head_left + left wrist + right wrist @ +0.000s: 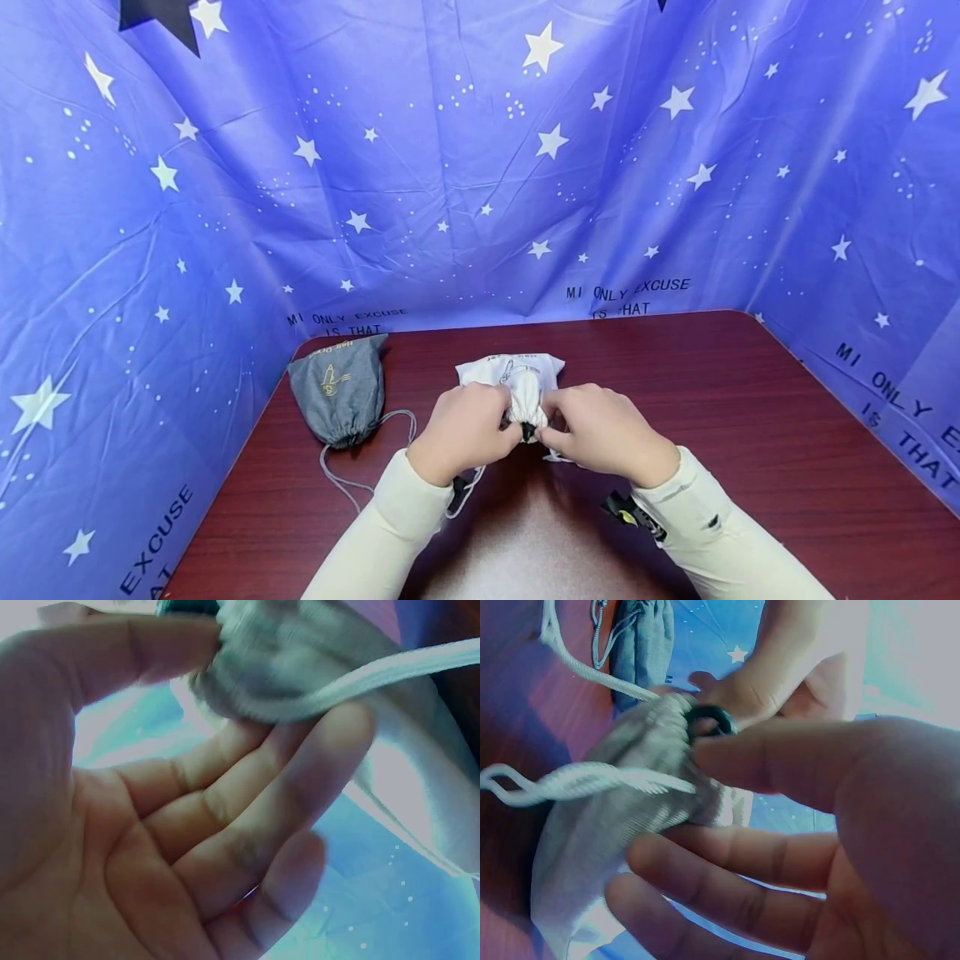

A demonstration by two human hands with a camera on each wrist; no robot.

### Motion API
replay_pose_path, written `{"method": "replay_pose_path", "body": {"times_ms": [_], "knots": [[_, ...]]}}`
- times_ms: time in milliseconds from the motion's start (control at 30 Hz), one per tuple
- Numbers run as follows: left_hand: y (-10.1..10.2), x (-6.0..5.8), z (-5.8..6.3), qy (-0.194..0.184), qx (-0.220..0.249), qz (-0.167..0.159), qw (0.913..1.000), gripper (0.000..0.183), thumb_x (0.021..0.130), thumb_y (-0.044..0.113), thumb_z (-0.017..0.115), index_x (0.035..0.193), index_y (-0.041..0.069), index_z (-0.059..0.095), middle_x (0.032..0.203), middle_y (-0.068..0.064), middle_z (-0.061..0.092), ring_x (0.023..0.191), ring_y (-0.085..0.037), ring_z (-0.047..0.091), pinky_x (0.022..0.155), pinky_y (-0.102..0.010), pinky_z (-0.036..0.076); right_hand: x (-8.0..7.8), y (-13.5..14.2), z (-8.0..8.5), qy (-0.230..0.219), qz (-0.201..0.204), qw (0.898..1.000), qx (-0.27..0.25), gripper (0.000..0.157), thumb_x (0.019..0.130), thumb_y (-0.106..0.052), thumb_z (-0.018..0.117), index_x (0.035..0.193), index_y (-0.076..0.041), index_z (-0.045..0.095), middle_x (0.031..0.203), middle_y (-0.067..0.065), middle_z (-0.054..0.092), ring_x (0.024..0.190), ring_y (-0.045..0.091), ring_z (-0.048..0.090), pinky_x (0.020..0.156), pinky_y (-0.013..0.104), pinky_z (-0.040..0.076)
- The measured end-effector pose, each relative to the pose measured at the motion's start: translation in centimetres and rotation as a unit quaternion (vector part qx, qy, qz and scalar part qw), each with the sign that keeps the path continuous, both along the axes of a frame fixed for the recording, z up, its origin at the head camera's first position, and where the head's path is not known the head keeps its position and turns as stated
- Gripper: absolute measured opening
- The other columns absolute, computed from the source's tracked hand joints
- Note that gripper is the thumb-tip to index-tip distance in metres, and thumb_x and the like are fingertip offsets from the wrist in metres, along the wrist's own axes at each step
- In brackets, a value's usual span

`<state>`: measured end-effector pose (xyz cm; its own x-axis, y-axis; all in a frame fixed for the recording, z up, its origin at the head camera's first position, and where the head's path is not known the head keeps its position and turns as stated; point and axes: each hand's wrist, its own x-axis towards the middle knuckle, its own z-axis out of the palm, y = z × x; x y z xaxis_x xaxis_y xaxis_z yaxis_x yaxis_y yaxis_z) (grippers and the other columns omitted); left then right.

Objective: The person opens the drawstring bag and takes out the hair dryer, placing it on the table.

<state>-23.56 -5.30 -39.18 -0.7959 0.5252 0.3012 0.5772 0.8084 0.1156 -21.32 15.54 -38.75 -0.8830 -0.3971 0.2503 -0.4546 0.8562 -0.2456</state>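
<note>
A white drawstring bag (476, 373) with printing on it is between my hands at the middle of the table, its gathered mouth facing me. My left hand (467, 427) pinches one side of the mouth, thumb against fingers. On the opposite side, my right hand (606, 432) pinches the cloth the same way. A small black loop (711, 714) pokes out of the mouth between the thumbs; what it belongs to is hidden inside. White cords (592, 780) hang from both sides of the bag.
To the left lies a grey drawstring bag (341, 393) with gold printing, its mouth drawn together and its grey cords (347, 482) trailing toward my left sleeve. Blue star-patterned cloth (465, 167) surrounds the dark red table (697, 392) at the back and sides.
</note>
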Motion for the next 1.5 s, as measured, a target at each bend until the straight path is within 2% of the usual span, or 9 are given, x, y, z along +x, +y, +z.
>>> {"method": "replay_pose_path", "body": {"times_ms": [100,300,533,800,1000,1333,1500], "knots": [[0.1,0.1,0.0,0.018,0.024,0.013,0.9995,0.028,0.08,0.032,0.07,0.064,0.023,0.049,0.057,0.01,0.048,0.054,-0.008,0.049,0.046,-0.034,0.038,-0.1,0.0,0.1,0.013,-0.009,1.0,-0.014,0.027,0.084,-0.033,0.075,0.069,-0.031,0.052,0.061,-0.013,0.047,0.059,0.008,0.047,0.048,0.031,0.036],[0.3,0.1,0.1,0.051,0.041,0.022,0.9976,0.028,0.083,0.034,0.069,0.066,0.023,0.05,0.06,0.009,0.05,0.054,-0.011,0.049,0.047,-0.033,0.038,-0.2,0.2,0.5,0.018,-0.014,0.999,-0.04,0.024,0.085,-0.031,0.074,0.071,-0.03,0.054,0.066,-0.014,0.051,0.061,0.006,0.048,0.051,0.029,0.038],[0.3,0.5,0.8,0.061,0.055,0.022,0.9963,0.029,0.082,0.036,0.069,0.065,0.023,0.049,0.056,0.01,0.046,0.052,-0.011,0.045,0.047,-0.032,0.036,-0.1,0.5,1.0,0.015,-0.005,0.999,-0.047,0.02,0.086,-0.031,0.074,0.073,-0.031,0.057,0.071,-0.014,0.053,0.062,0.004,0.049,0.055,0.028,0.04],[0.3,0.8,1.0,0.043,0.033,0.023,0.9983,0.029,0.078,0.038,0.072,0.066,0.023,0.05,0.056,0.011,0.046,0.052,-0.009,0.045,0.049,-0.032,0.035,0.1,0.6,1.2,0.002,0.005,1.0,-0.029,0.021,0.084,-0.032,0.075,0.073,-0.031,0.058,0.072,-0.013,0.052,0.065,0.007,0.049,0.055,0.029,0.04],[0.3,0.7,0.8,0.04,0.012,0.024,0.9988,0.029,0.078,0.038,0.072,0.067,0.022,0.05,0.056,0.011,0.046,0.052,-0.009,0.046,0.05,-0.034,0.036,0.2,0.5,1.0,0.003,-0.006,1.0,-0.021,0.021,0.083,-0.031,0.075,0.072,-0.031,0.058,0.071,-0.011,0.052,0.064,0.009,0.048,0.054,0.031,0.039],[0.3,0.5,0.6,0.042,0.0,0.031,0.9986,0.028,0.079,0.04,0.072,0.071,0.021,0.053,0.06,0.009,0.052,0.057,-0.013,0.055,0.053,-0.037,0.038,0.0,-0.4,0.1,0.036,-0.017,0.999,-0.028,0.025,0.077,-0.029,0.072,0.063,-0.032,0.052,0.067,-0.01,0.048,0.06,0.009,0.046,0.048,0.03,0.036],[0.4,0.6,0.5,0.056,-0.011,0.033,0.9978,0.029,0.08,0.041,0.071,0.071,0.02,0.054,0.06,0.007,0.054,0.058,-0.015,0.058,0.054,-0.038,0.041,-0.1,-0.4,-0.1,0.049,-0.018,0.998,-0.027,0.026,0.076,-0.028,0.072,0.063,-0.032,0.05,0.066,-0.01,0.047,0.059,0.009,0.044,0.047,0.03,0.035]]}}
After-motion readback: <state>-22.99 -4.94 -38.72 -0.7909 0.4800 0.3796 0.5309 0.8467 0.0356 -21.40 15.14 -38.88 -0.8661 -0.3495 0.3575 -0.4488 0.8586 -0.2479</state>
